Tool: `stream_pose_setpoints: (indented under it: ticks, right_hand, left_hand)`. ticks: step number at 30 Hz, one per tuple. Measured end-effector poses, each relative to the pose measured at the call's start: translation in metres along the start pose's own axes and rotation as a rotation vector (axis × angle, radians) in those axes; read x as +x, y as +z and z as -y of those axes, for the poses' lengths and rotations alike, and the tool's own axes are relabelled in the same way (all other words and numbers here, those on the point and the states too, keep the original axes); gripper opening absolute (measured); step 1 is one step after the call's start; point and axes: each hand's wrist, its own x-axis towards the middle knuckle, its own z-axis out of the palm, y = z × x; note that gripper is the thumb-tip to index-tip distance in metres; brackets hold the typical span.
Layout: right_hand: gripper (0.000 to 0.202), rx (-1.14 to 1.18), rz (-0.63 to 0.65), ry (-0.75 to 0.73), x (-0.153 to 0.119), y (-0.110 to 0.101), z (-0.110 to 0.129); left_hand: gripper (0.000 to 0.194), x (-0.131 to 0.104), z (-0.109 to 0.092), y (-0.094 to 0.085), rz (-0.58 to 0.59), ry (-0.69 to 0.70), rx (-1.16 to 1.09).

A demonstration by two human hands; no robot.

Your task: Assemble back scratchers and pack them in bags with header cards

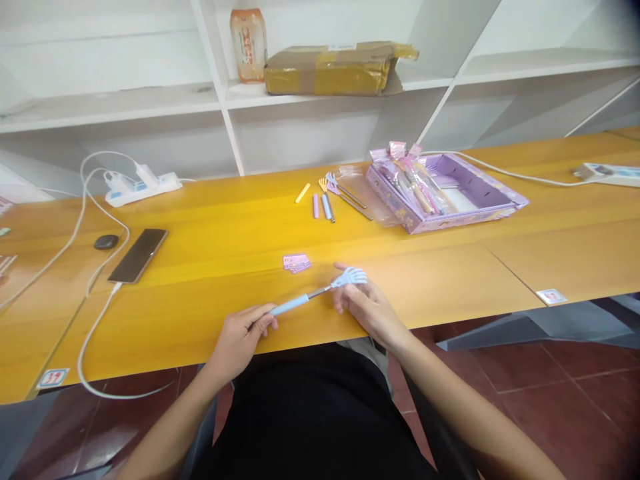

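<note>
A light-blue back scratcher (293, 305) with a thin metal rod is held slanting above the table's front part. My left hand (245, 333) is closed round its blue handle. At the clawed end, my right hand (370, 308) has its thumb in front and fingers partly behind, pinching near the claw head. Beyond my hands lie loose back scratcher parts: a yellow handle (303, 193), a purple handle (315, 206), a blue handle (326, 206) and several metal rods with claw heads (332, 185). Small pink cards (297, 263) lie just behind the held scratcher.
A purple box (465, 217) with plastic-wrapped packs (417, 187) stands at the back right, beside a clear plastic wrapper (357, 175). On the left are a phone (139, 256), a power strip (145, 190) and white cables. A carton (327, 70) sits on the shelf.
</note>
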Motion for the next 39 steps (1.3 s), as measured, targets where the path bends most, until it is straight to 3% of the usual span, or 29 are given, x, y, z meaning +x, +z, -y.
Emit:
stream_pose_setpoints:
  ticks: [3,5,7,12,15,20,25,29,36,39]
  right_hand:
    - [0.061,-0.235,-0.096,-0.151,0.000,-0.016,0.007]
    - [0.041,-0.496,-0.123,-0.332,-0.002,-0.023,0.012]
    - [0.024,-0.776,-0.099,-0.496,-0.004,-0.028,0.017]
    - [0.028,-1.197,0.042,-0.684,-0.006,-0.026,0.022]
    - [0.024,-1.328,0.103,-0.763,-0.004,-0.020,0.022]
    - [0.026,-1.338,0.163,-0.824,0.001,-0.009,0.030]
    - [0.025,-1.399,0.102,-0.810,0.003,-0.015,0.036]
    - [0.018,-1.537,0.005,-0.884,0.005,-0.059,0.043]
    - [0.020,-1.780,-0.208,-0.897,-0.004,-0.195,0.060]
    - [0.009,-1.851,-0.277,-0.897,-0.009,-0.232,0.058]
  left_hand:
    - [0.036,0.000,0.002,-0.009,-0.004,-0.020,0.001]
    - [0.034,-0.001,0.001,-0.014,0.031,-0.009,0.019]
    - [0.034,-0.001,-0.002,-0.019,0.049,0.023,0.086]
    - [0.029,-0.003,-0.011,-0.023,0.002,0.148,0.452]
    - [0.035,0.000,-0.012,-0.021,-0.013,0.274,0.624]
    - [0.040,0.008,-0.011,-0.020,-0.050,0.433,0.822]
    - [0.033,0.014,-0.007,-0.037,-0.127,0.484,0.965]
    - [0.026,0.009,0.005,-0.075,-0.192,0.507,1.046]
    - [0.025,-0.026,0.054,-0.165,-0.283,0.489,1.115]
    - [0.029,-0.035,0.071,-0.180,-0.283,0.446,1.081]
